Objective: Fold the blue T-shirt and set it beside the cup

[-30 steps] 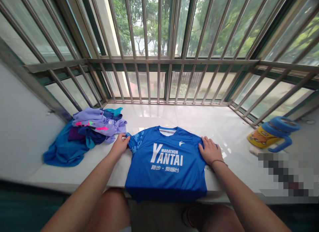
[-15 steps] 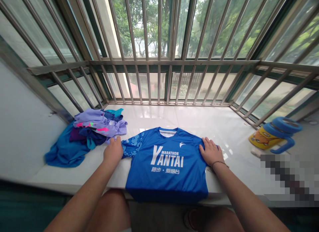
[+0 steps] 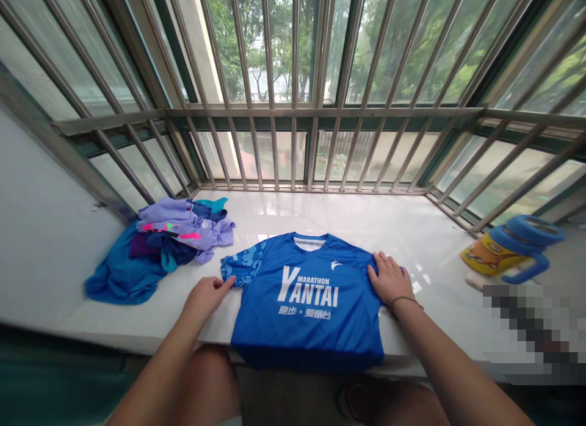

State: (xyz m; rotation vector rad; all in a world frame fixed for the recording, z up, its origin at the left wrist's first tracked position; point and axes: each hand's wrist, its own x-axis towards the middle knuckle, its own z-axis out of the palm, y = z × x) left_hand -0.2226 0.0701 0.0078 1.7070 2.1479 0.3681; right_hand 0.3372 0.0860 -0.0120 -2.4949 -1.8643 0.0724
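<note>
The left hand [image 3: 207, 293] is laid palm-down w/ fingers loosely spread, nothing gripped; its fingertips [image 3: 227, 283] are touching the lower edge of the left sleeve [image 3: 241, 268] of a blue T-shirt [image 3: 306, 304]. The right hand [image 3: 390, 278] is pressed flat, fingers spread, on the shirt's other shoulder, nothing pinched or clasped there; a thin bracelet [image 3: 405, 300] is seen at its wrist.

Btwn the two hands the shirt is spread face-up, white lettering "MARATHON YANTAI" readable across the chest, collar pointed away from the person. The left sleeve is opened out flat, patterned w/ lighter blue. The hem is draped over the near edge of the white sill [image 3: 403, 224], just above the person's knees.

Beyond the left hand & further left, near but apart from the shirt, a heap of clothes [image 3: 160, 243] is piled: purple, navy, teal, w/ pink & green accents. Well to the right of the right hand a yellow jug w/ blue lid & handle [image 3: 508, 250] is lying on its side. Close behind that, a blurred-out patch; contents can't be told.

Past both hands, metal window bars [image 3: 293, 108] are set around the sill, green trees visible thru them.
</note>
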